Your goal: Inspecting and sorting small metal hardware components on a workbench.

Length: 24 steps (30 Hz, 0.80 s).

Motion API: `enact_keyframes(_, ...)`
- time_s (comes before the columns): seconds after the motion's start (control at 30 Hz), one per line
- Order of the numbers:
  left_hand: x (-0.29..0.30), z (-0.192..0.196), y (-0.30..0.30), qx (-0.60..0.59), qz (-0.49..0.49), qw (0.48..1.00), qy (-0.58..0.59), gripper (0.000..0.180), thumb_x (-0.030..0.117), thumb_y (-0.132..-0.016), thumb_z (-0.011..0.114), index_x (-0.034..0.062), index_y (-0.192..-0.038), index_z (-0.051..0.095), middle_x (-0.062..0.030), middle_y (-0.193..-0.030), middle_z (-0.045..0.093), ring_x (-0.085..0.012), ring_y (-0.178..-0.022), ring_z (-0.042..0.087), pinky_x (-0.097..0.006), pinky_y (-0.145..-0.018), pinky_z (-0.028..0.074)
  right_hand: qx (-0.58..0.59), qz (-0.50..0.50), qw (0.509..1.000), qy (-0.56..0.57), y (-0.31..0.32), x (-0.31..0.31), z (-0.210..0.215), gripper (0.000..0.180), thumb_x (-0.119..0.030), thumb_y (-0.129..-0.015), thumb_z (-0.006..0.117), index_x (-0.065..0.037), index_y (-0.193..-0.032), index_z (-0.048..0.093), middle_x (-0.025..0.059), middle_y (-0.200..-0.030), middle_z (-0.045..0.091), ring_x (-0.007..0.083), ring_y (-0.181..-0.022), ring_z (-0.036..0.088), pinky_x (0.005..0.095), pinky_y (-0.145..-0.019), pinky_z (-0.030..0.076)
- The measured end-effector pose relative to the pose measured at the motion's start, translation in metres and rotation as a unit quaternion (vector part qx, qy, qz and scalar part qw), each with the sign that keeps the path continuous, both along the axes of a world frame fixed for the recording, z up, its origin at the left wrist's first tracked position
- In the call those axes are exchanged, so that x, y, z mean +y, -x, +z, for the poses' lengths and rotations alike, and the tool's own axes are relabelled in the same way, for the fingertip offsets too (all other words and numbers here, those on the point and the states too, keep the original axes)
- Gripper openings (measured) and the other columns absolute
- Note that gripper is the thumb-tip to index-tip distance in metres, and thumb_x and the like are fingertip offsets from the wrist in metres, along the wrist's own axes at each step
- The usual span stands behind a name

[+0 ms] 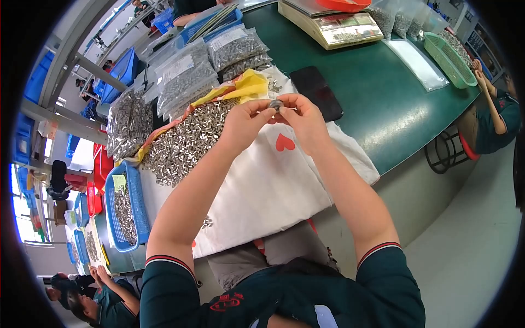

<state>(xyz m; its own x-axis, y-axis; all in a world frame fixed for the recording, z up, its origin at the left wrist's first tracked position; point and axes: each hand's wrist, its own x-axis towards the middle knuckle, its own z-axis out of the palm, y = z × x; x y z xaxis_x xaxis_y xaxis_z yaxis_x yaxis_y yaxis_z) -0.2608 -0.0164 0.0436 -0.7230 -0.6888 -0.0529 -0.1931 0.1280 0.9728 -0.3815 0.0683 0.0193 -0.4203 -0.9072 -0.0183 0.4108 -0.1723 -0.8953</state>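
Both of my hands meet above the far part of a white cloth [262,186] with a red heart on it. Between their fingertips is a small round grey metal part [275,104]. My left hand [247,121] pinches it from the left, and my right hand [301,117] pinches it from the right. Just left of my left hand lies a large heap of small shiny metal pieces [188,139], spread on the cloth beside a yellow and orange cloth edge [240,87]. A few more pieces lie on the cloth past my fingers.
A blue basket [143,210] of metal pieces stands at the left. Filled clear bags [183,76] are stacked behind the heap. A black flat pad [317,93], a scale [333,33] and a green basket [456,68] sit on the green table [383,120]. Other people sit at both sides.
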Motion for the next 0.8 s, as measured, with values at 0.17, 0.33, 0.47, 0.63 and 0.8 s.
enact_keyframes(0.17,0.017,0.017,-0.006,0.06,0.034,0.989,-0.13,0.026,0.012,-0.087,0.054,-0.0016,-0.109,0.055,-0.0078,-0.091,0.062,-0.0152,-0.079,0.061,-0.026,-0.073,0.05,0.27,-0.155,0.943,0.117,-0.005,0.011,-0.001,0.016,0.006,-0.079,0.051,-0.003,-0.09,0.058,0.0061,-0.089,0.056,0.0151,-0.077,0.057,0.0241,-0.069,0.046)
enact_keyframes(0.33,0.035,0.019,-0.011,0.143,0.027,0.964,-0.223,0.028,0.011,-0.086,0.055,0.0005,-0.112,0.051,-0.0077,-0.092,0.061,-0.0166,-0.081,0.062,-0.028,-0.073,0.051,0.353,-0.184,0.902,0.167,-0.009,0.025,0.003,0.018,0.007,-0.077,0.052,-0.006,-0.086,0.059,0.0065,-0.094,0.056,0.0154,-0.076,0.056,0.0236,-0.067,0.045)
enact_keyframes(0.47,0.037,0.02,-0.012,0.108,0.03,0.984,-0.142,0.028,0.007,-0.084,0.056,-0.0005,-0.111,0.052,-0.0086,-0.092,0.062,-0.0161,-0.08,0.061,-0.028,-0.074,0.05,0.188,-0.084,0.97,0.127,-0.007,0.032,0.006,0.016,0.003,-0.08,0.051,-0.002,-0.093,0.059,0.0051,-0.093,0.058,0.0105,-0.075,0.055,0.0229,-0.066,0.046)
enact_keyframes(0.63,0.042,0.024,-0.014,0.09,0.037,0.991,-0.087,0.027,0.006,-0.084,0.056,-0.004,-0.109,0.054,-0.0106,-0.093,0.062,-0.0153,-0.081,0.061,-0.027,-0.076,0.049,0.098,0.014,0.995,-0.002,-0.006,0.036,0.027,0.02,-0.004,-0.082,0.055,0.004,-0.1,0.058,0.0035,-0.085,0.06,0.0069,-0.072,0.053,0.021,-0.062,0.045)
enact_keyframes(0.8,0.041,0.028,-0.011,0.054,0.043,0.993,-0.092,0.026,0.009,-0.085,0.056,-0.004,-0.107,0.055,-0.0093,-0.092,0.062,-0.0142,-0.081,0.06,-0.026,-0.077,0.049,0.11,0.045,0.992,-0.038,0.0,0.033,0.026,0.018,-0.009,-0.08,0.059,0.002,-0.095,0.059,0.0016,-0.078,0.059,0.0055,-0.067,0.051,0.0198,-0.058,0.043)
